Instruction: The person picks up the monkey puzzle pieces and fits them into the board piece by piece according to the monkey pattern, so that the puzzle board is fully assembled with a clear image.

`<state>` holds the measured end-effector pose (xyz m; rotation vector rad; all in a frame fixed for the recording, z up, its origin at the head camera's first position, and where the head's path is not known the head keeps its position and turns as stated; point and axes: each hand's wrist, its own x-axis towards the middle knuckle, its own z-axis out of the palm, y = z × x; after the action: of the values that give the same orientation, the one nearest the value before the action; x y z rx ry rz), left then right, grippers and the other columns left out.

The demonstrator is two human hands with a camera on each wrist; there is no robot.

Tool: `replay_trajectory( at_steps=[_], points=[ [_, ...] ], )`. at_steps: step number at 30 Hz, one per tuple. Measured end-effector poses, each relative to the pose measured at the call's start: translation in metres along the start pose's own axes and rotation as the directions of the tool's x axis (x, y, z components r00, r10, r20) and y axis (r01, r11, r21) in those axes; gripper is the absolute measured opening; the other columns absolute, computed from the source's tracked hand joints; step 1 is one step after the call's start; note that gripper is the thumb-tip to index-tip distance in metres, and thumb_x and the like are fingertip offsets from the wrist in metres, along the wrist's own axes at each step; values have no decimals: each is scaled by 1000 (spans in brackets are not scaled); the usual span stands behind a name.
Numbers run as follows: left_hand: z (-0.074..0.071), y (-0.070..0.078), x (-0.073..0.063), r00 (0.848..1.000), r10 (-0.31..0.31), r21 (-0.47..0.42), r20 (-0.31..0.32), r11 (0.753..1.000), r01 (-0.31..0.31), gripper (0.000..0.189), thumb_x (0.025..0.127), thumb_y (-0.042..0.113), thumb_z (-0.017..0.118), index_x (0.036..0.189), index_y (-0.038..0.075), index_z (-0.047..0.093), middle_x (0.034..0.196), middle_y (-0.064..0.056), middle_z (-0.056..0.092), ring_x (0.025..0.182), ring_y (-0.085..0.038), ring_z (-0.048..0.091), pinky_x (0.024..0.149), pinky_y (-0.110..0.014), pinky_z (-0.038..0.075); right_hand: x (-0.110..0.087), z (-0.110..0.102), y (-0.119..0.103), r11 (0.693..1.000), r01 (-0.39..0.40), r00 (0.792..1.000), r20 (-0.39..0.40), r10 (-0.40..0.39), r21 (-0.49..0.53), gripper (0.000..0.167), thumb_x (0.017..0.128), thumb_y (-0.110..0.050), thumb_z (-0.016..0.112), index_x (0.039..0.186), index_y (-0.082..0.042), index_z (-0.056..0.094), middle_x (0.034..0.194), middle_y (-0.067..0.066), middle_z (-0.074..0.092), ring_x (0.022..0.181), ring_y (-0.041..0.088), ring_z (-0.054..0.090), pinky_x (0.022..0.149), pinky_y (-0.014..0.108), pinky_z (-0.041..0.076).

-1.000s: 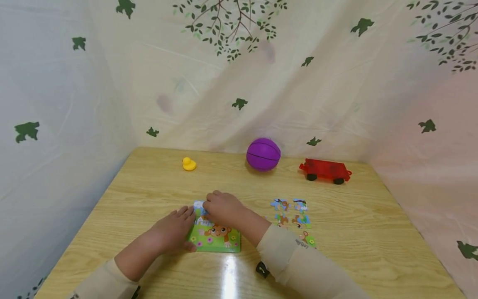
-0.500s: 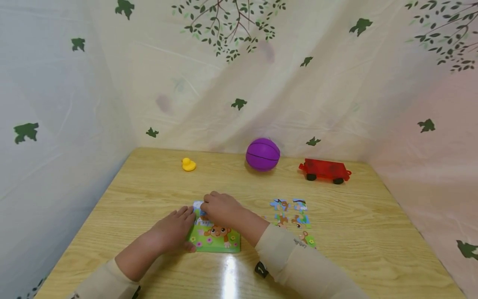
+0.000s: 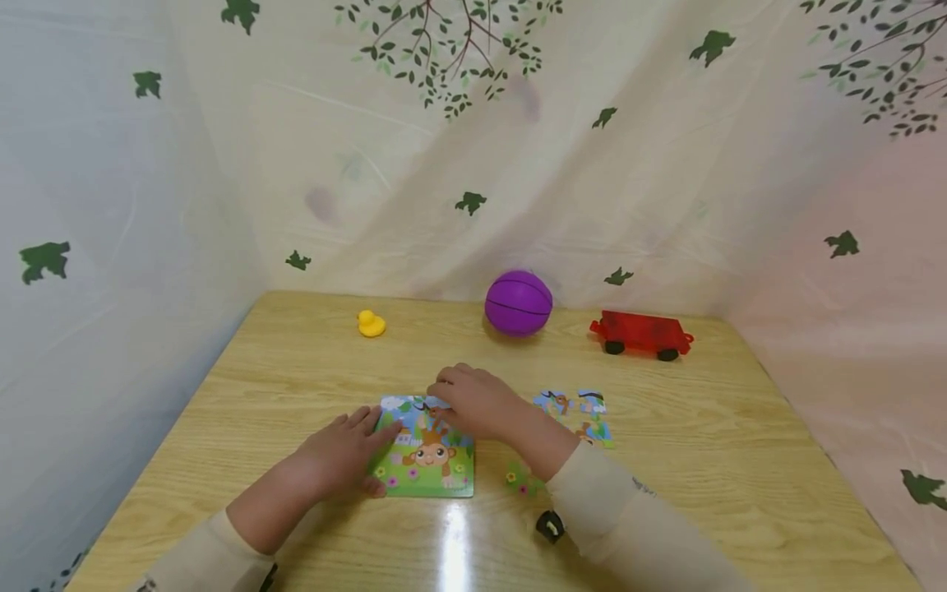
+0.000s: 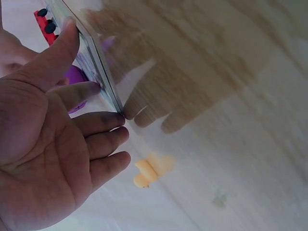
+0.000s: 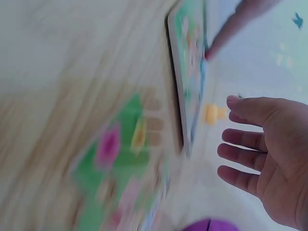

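A square picture puzzle with a monkey on it, in its board [image 3: 436, 487], lies on the table in the head view. My left hand [image 3: 334, 454] rests at its left side, index finger stretched over the picture and thumb by the near-left corner. In the left wrist view, the straight fingers [image 4: 108, 137] of that hand touch the board's edge. My right hand [image 3: 481, 403] hovers over the board's upper right corner. From the right wrist view, its fingers [image 5: 243, 156] look relaxed with nothing between them. Loose puzzle pieces [image 3: 594, 432] lie to the right, some hidden behind the right forearm.
Along the back of the table [image 3: 311, 362] stand a yellow rubber duck [image 3: 371, 324], a purple ball [image 3: 519, 303] and a red toy wagon [image 3: 642, 333]. A leaf-printed cloth [image 3: 399, 205] hangs behind and on both sides.
My right hand has left the puzzle's upper left part and moved right, uncovering the blue top area. My left index finger now reaches over the picture.
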<state>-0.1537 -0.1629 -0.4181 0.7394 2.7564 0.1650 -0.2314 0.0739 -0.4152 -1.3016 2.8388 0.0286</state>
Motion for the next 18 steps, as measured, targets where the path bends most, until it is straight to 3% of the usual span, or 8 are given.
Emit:
replay_trajectory(
  at_steps=[12, 18],
  points=[
    [-2, 5, 3, 999, -36, 37, 21, 999, 35, 89, 79, 47, 77, 150, 8, 39, 155, -29, 29, 144, -47, 26, 118, -60, 24, -80, -3, 72, 972, -207, 977, -32, 212, 108, 35, 95, -25, 66, 126, -9, 64, 123, 7, 61, 117, 29, 56, 96, 44, 52],
    [-4, 8, 4, 999, -42, 50, 26, 998, 41, 90, 78, 45, 78, 149, 7, 40, 155, -29, 30, 144, -48, 25, 117, -61, 23, -111, 6, 96, 957, -254, 964, -47, 263, 142, 32, 93, -20, 68, 121, -6, 66, 119, 9, 63, 110, 31, 59, 90, 45, 54]
  ],
)
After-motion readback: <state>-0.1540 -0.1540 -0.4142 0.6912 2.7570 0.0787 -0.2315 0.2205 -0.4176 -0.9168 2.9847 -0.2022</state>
